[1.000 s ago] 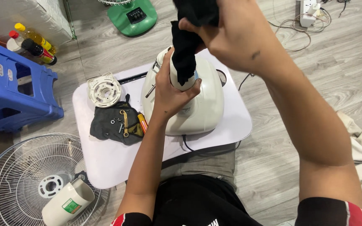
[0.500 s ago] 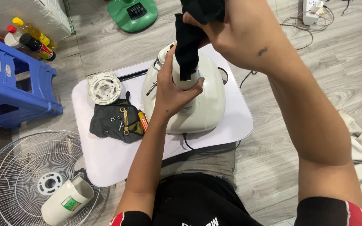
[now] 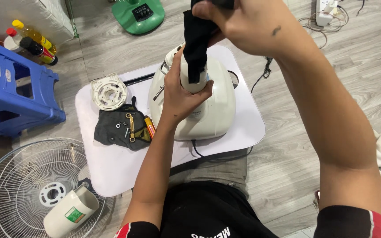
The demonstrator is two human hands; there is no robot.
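My left hand reaches up from below, its grip clamped round the white fan post rising from the base on the tabletop. My right hand, raised above it, grips a black cloth draped down the post.

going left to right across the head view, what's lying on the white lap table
round white plastic disc → dark cloth with screws on it → orange-handled tool → white fan base, its post gripped by the left hand; the right hand holds a black cloth over it.
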